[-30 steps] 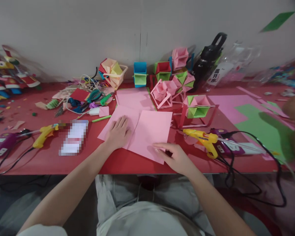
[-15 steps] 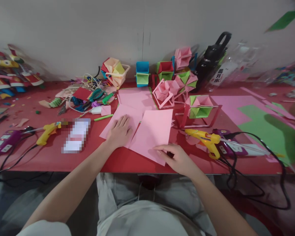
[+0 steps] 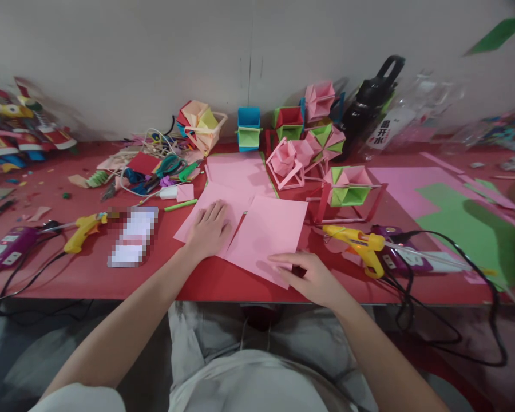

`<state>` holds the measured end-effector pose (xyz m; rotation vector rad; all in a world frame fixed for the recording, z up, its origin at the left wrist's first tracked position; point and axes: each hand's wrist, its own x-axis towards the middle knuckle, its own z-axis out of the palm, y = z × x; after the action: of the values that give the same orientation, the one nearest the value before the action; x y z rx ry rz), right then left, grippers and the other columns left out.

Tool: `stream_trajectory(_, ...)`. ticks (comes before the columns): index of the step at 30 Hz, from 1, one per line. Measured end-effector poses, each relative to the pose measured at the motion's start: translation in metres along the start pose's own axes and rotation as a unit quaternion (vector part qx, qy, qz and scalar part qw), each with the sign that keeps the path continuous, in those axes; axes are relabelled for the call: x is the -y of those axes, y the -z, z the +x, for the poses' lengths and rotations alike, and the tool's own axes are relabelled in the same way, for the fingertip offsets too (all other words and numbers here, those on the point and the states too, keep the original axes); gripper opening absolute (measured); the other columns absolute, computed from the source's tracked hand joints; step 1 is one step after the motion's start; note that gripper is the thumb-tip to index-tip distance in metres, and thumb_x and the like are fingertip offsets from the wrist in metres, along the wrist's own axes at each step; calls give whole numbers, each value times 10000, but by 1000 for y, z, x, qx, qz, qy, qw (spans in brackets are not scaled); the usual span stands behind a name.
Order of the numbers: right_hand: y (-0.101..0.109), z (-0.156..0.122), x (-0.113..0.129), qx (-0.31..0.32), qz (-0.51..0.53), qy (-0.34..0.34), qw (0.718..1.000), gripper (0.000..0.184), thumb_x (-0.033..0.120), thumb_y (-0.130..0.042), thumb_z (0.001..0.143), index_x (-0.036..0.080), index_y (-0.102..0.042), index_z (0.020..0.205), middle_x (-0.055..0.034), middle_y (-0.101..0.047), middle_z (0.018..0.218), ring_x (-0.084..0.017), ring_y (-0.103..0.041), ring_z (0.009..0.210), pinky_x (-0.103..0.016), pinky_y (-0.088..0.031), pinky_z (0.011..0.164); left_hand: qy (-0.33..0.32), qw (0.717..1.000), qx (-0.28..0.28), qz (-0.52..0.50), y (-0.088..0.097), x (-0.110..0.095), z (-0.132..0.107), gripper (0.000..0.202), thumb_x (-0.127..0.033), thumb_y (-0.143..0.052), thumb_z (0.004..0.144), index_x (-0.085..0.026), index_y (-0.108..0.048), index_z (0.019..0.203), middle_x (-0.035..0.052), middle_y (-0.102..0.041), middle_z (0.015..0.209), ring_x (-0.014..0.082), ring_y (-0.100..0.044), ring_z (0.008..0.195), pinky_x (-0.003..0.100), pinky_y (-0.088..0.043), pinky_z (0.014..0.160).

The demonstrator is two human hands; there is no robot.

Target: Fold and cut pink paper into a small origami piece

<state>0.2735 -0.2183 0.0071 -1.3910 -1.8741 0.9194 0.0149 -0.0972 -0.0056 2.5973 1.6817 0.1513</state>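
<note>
The left fingers (image 3: 214, 214) hide part of a pink sheet (image 3: 234, 201), and the phone screen (image 3: 133, 237) is pixelated.

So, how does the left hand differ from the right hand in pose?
The left hand lies palm down on the left pink sheet; the right hand is curled at the edge of the right pink sheet. The left hand's fingers point forward, the right hand's point leftward. Both are bare and each touches its sheet.
</note>
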Motion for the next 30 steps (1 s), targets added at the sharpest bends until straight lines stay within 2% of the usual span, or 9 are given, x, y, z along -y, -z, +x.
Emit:
stream_trajectory(6, 0, 0, 2, 6, -1, -19, 1000, 231, 340, -632, 934, 290, -787, 1098, -21, -787, 1141, -236, -734, 1038, -363, -561, 913, 3, 1000, 9, 7, 1, 0, 0, 627, -355, -284, 1025, -92, -268, 1594, 137, -247, 1677, 276, -236, 1557, 453, -178, 1265)
stream_trajectory(13, 4, -2, 1, 8, 5, -2, 1000, 234, 281, -614, 932, 286, -790, 1087, -19, -792, 1126, -216, -747, 972, -342, -576, 880, 2, 1000, 1, -9, 4, -2, 0, 624, -338, -294, 1015, -79, -289, 1584, 139, -263, 1670, 285, -250, 1551, 482, -189, 1261)
stream_trajectory(19, 7, -7, 0, -4, 26, -1, 1000, 238, 252, -642, 901, 267, -789, 1087, -46, -790, 1127, -245, -740, 1068, -362, -592, 941, -1, 999, -9, -30, 0, 1, 0, 618, -336, -317, 1005, -100, -309, 1577, 151, -293, 1658, 292, -255, 1550, 503, -192, 1256)
stream_trajectory(22, 6, -7, -1, -27, 29, 3, 999, 257, 244, -645, 892, 259, -778, 1111, -57, -776, 1172, -250, -726, 1118, -369, -589, 977, -4, 999, -18, -30, -2, 1, -1, 609, -340, -317, 1008, -103, -324, 1569, 149, -297, 1657, 293, -264, 1547, 503, -200, 1255)
stream_trajectory(27, 4, -3, -5, -112, 20, 30, 993, 289, 241, -578, 932, 250, -745, 1167, -79, -748, 1233, -239, -704, 1158, -379, -574, 1010, 21, 999, -4, -33, 4, -6, -2, 605, -265, -350, 981, -77, -338, 1556, 158, -293, 1657, 293, -241, 1554, 502, -188, 1264)
stream_trajectory(30, 6, 1, -4, -134, 22, 14, 991, 313, 267, -597, 922, 240, -726, 1206, -87, -724, 1286, -252, -677, 1209, -389, -559, 1029, 49, 993, 20, -108, 5, -8, 0, 589, -258, -357, 970, -64, -380, 1526, 179, -295, 1651, 315, -228, 1556, 560, -181, 1256)
